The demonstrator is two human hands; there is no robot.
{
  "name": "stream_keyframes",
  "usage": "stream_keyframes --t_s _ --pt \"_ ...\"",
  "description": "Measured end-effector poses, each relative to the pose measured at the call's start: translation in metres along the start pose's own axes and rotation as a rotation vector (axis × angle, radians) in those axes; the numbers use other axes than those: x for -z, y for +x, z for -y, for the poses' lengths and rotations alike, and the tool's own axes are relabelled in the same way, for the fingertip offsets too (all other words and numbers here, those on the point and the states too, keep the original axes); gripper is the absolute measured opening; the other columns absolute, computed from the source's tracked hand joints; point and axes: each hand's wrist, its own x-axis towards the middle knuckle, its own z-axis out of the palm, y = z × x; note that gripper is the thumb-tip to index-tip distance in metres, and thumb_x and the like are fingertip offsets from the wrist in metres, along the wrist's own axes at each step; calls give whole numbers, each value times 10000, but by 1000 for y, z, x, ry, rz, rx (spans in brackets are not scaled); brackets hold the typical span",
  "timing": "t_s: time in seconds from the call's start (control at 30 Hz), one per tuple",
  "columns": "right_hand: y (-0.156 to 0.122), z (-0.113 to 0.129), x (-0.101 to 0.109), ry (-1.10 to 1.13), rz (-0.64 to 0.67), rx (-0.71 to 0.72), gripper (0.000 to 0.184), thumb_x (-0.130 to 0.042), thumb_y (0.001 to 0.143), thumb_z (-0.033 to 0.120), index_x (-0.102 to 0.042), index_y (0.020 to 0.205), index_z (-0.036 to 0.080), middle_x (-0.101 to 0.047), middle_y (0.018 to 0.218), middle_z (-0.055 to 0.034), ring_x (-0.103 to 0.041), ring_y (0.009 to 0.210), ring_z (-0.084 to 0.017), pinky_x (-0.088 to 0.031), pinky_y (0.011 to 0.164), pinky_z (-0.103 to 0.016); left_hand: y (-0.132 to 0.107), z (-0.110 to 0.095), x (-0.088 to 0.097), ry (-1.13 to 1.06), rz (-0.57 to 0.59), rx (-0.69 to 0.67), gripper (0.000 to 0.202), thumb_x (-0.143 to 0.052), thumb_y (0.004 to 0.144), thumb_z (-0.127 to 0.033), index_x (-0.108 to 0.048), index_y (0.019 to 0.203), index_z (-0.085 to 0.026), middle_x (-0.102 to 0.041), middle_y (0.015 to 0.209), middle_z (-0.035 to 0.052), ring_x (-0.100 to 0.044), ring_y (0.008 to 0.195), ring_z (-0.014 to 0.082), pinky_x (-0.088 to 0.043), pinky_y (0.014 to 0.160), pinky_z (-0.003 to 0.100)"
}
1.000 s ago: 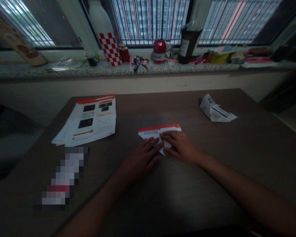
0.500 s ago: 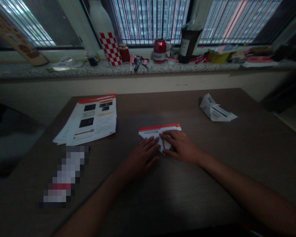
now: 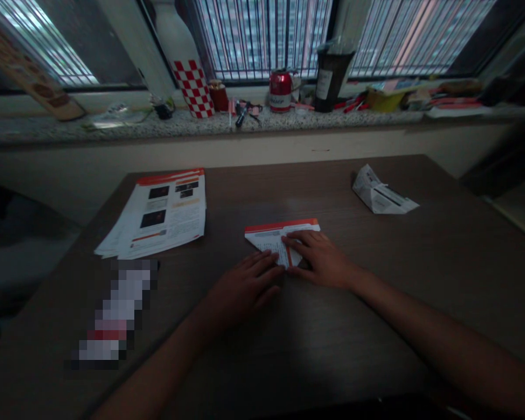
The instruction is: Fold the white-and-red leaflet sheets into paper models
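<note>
A folded sheet of printed paper (image 3: 269, 236) lies on the table in front of me, with a red-orange strip along its far edge and slanting sides that narrow toward me. My right hand (image 3: 319, 256) rests on its right part, fingers stretched out and apart. At the paper's lower left edge, the fingertips of my left hand (image 3: 251, 286) touch it; the hand lies flat with its fingers extended. The fingers hide parts of the paper's near edges.
A stack of printed sheets (image 3: 170, 213) lies at the left, with a pixelated object (image 3: 114, 309) nearer me. Another folded paper (image 3: 382, 195) sits at the back right. On the windowsill stand a checkered bottle (image 3: 192, 87), a red can (image 3: 280, 90) and a dark cup (image 3: 330, 81).
My left hand has slid slightly toward me and left, uncovering more of the paper's print. My right hand stays nearly in place on the paper.
</note>
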Motion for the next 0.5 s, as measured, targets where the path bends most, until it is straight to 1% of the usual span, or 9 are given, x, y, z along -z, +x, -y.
stream_keyframes --t_s 0.07,0.2,0.3,0.43,0.5 --pt "0 0 -1 -7 -1 5 715 -617 992 564 -449 1589 208 -547 1527 -171 -507 1369 -359 -439 1110 -563 -2 2 1 1 15 -26 450 -482 1107 -413 -522 1538 -289 -451 1653 80 -372 1554 289 -349 1260 513" --pt "0 -1 0 -3 7 11 722 -593 1000 590 -450 1588 195 -543 1528 -174 -503 1371 -358 -431 1118 -559 -5 3 0 -6 22 -36 485 -487 1106 -415 -474 1579 -309 -384 1692 75 -318 1580 288 -292 1287 517" --pt "0 1 2 4 11 4 735 -576 1001 621 -451 1588 198 -543 1530 -173 -503 1373 -358 -425 1126 -559 -5 2 -1 5 29 -30 510 -484 1104 -438 -450 1595 -306 -366 1700 86 -298 1588 293 -291 1286 525" --pt "0 3 4 16 16 -2 746 -587 995 618 -427 1606 221 -538 1537 -172 -497 1383 -365 -424 1126 -575 -4 -1 0 24 21 -21 501 -500 1094 -452 -478 1572 -305 -407 1677 96 -340 1569 304 -312 1272 555" --pt "0 4 4 17 20 -4 748 -600 989 610 -418 1611 237 -534 1540 -169 -492 1388 -367 -427 1121 -586 -3 -4 2 23 0 -21 475 -519 1088 -430 -516 1543 -296 -452 1650 90 -379 1550 299 -322 1270 547"
